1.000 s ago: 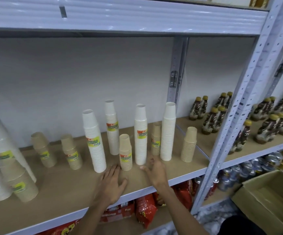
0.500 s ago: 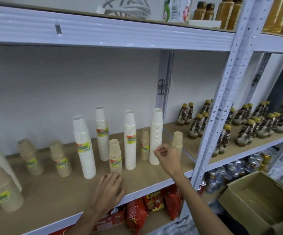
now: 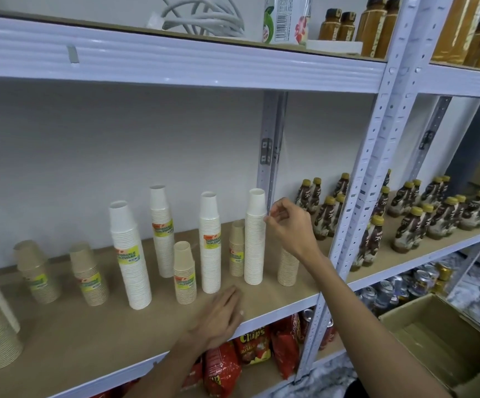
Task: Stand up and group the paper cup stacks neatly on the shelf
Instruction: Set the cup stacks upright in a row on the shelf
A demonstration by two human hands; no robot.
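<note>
While the right hand (image 3: 287, 225) pinches thumb & forefinger at the upper right edge of the tall white paper cup stack (image 3: 254, 248), other fingers curled, the step in hand looks like straightening or shifting that stack, prob. by its clear wrap, tho I cannot tell wrap from cup. The left hand (image 3: 218, 314) lies flat on the brown wooden shelf board (image 3: 89, 340) near its front edge, fingers relaxed & holding nothing. It sits just in front of a labelled white cup stack (image 3: 210, 248) & a short tan cup stack (image 3: 185, 274). Task seems early: most stacks stand upright but are scattered along the board, white & tan mixed, w/ gaps between. The pinched stack stands upright, close against a small tan labelled stack (image 3: 236, 254) on its left. Another low tan stack (image 3: 288, 268) sits just beside it on the right, partly behind the wrist. Next move prob. calls for a fuller grip lower down, since a tall, light column pushed from the top would tip, then sliding it toward the other white ones. A broad white stack (image 3: 131, 259) further left leans slightly.
</note>
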